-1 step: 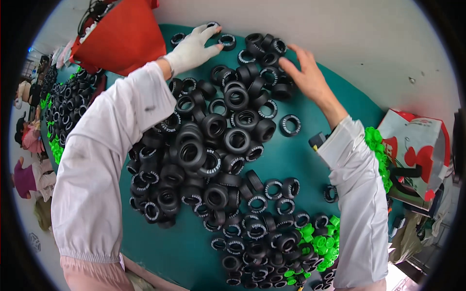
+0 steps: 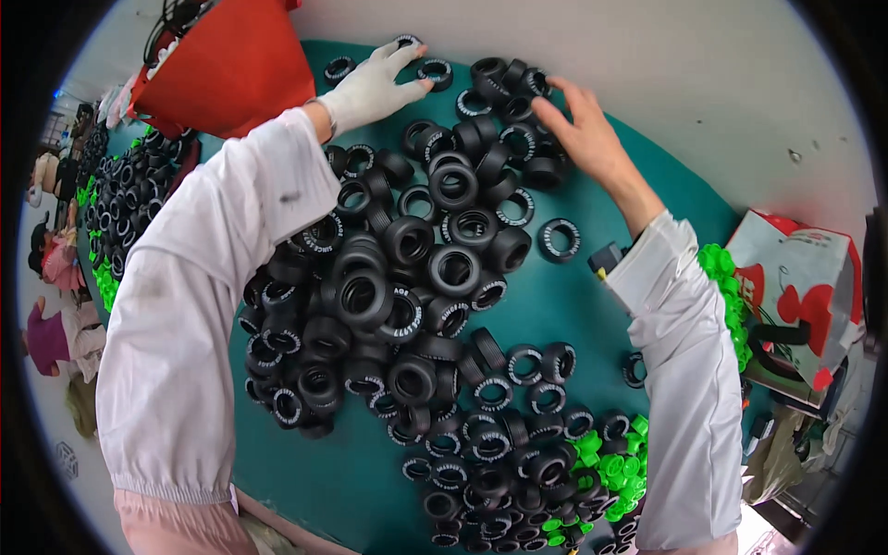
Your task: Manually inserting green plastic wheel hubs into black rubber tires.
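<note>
My left hand (image 2: pixel 368 96), in a white glove, reaches to the far edge of the green table with fingers spread. Its fingertips hover at or touch a small black toy tyre (image 2: pixel 407 40); which, I cannot tell. Another tyre (image 2: pixel 435 85) lies by its thumb. My bare right hand (image 2: pixel 597 143) is held open beside a far cluster of tyres (image 2: pixel 490 88), its thumb and forefinger apart at the cluster's right side. Nothing shows in either hand. Between my arms spreads a large heap of black tyres (image 2: pixel 511 251) with white lettering. One tyre (image 2: pixel 546 242) lies apart, right of the heap.
Bright green plastic pieces (image 2: pixel 624 474) mix with smaller tyres at the near right. More green pieces (image 2: pixel 724 277) lie beyond my right sleeve, by a white and red bag (image 2: pixel 800 264). A red bag (image 2: pixel 231 69) stands far left. Other people (image 2: pixel 55 264) are at the left.
The right hand has shifted very slightly. Both hands stay open at the far tyres, and the view itself has moved a little.
</note>
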`<action>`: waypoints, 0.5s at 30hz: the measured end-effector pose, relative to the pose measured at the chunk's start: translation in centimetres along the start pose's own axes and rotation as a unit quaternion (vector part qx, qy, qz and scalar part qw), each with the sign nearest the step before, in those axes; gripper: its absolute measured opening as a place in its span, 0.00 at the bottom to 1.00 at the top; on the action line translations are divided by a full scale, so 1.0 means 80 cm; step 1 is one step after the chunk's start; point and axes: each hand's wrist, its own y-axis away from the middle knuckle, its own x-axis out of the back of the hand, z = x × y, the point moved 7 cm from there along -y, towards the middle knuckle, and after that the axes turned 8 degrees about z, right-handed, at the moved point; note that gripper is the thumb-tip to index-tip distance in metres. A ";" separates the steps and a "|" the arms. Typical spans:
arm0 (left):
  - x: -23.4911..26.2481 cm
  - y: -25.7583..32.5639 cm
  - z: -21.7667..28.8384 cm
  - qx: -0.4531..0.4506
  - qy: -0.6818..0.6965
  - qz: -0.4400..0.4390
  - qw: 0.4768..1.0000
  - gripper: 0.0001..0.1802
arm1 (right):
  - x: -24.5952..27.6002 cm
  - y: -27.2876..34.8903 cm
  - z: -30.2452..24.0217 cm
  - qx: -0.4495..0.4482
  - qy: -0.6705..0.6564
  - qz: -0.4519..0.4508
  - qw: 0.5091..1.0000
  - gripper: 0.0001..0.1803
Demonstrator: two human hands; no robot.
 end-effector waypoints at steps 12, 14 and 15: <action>-0.091 -0.036 0.051 -0.064 0.017 -0.109 0.992 0.45 | -0.039 0.009 0.002 -0.025 0.062 0.003 0.998 0.43; -0.073 -0.005 0.067 -0.021 0.028 -0.154 0.987 0.47 | -0.037 0.037 -0.013 -0.038 0.027 -0.039 0.998 0.40; -0.067 0.014 0.078 0.002 0.031 -0.191 0.981 0.48 | -0.035 0.049 -0.016 -0.049 -0.001 -0.061 0.997 0.39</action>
